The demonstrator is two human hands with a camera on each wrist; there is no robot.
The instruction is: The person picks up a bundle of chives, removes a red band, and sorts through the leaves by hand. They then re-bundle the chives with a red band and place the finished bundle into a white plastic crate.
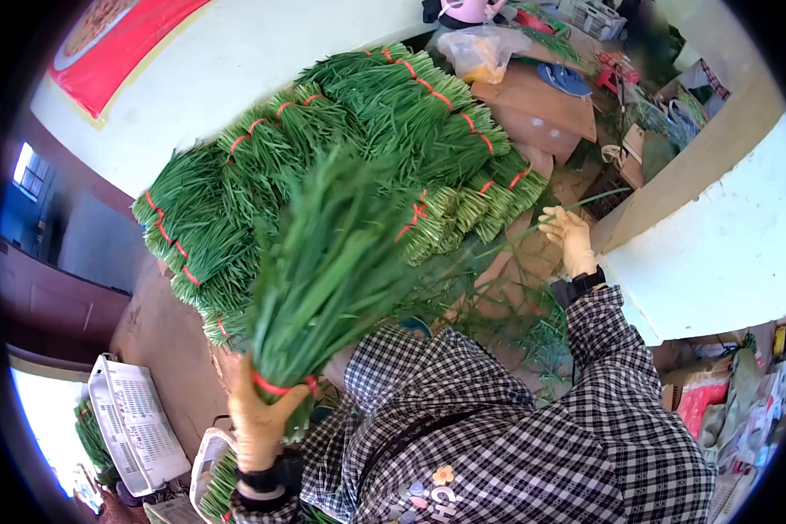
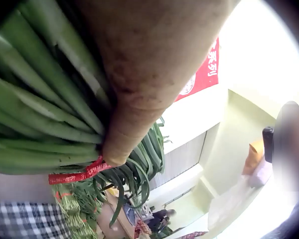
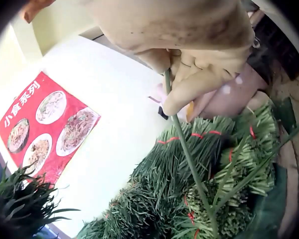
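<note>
My gloved left hand [image 1: 262, 417] grips a bunch of garlic chives [image 1: 310, 288] near its tied end, with the leaves pointing up and away. A red tape [image 2: 79, 172] wraps the bunch right beside the thumb in the left wrist view. Out to the right, my gloved right hand [image 1: 568, 236] is raised and pinches a single green stalk [image 3: 189, 160] between thumb and fingers. That stalk slants down from the fingertips and has a side leaf. Behind the held bunch lies a big pile of tied chive bunches [image 1: 384, 113], their red bands showing.
Loose green leaves [image 1: 546, 341] lie scattered on the floor at the right. A white plastic crate [image 1: 135, 424] stands at the left. Cardboard [image 1: 533, 109] with a plastic bag [image 1: 480, 52] and a blue slipper [image 1: 564, 79] is at the back. A white wall panel [image 1: 716, 253] borders the right side.
</note>
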